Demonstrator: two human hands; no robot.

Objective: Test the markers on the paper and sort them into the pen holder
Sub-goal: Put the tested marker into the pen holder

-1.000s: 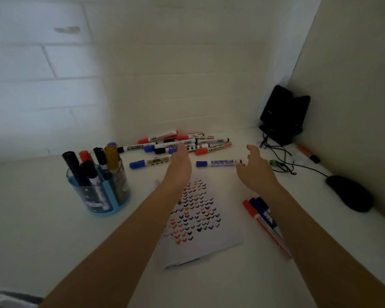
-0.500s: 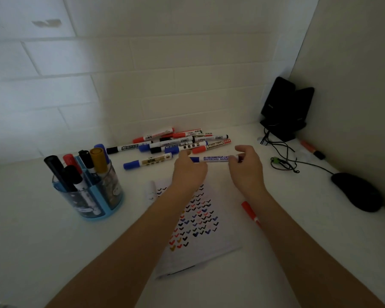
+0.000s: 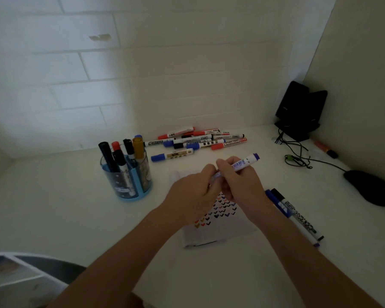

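Both hands hold one blue whiteboard marker (image 3: 245, 162) in the air above the paper (image 3: 218, 232). My right hand (image 3: 240, 181) grips its white barrel, whose blue end points up and right. My left hand (image 3: 191, 194) pinches the marker's lower end, the cap end, which is mostly hidden by my fingers. The paper is covered with rows of small coloured check marks. A blue pen holder (image 3: 129, 176) with several markers stands to the left. A pile of markers (image 3: 200, 140) lies by the back wall.
Two markers (image 3: 291, 214), blue and black, lie right of the paper. A black mouse (image 3: 369, 187) and tangled cable (image 3: 298, 156) sit at the right, with a black device (image 3: 298, 112) in the corner and an orange marker (image 3: 326, 148) by the side wall.
My hands took the blue marker off the desk and lifted it towards me over the paper. It now tilts up to the right. The camera view shifted.
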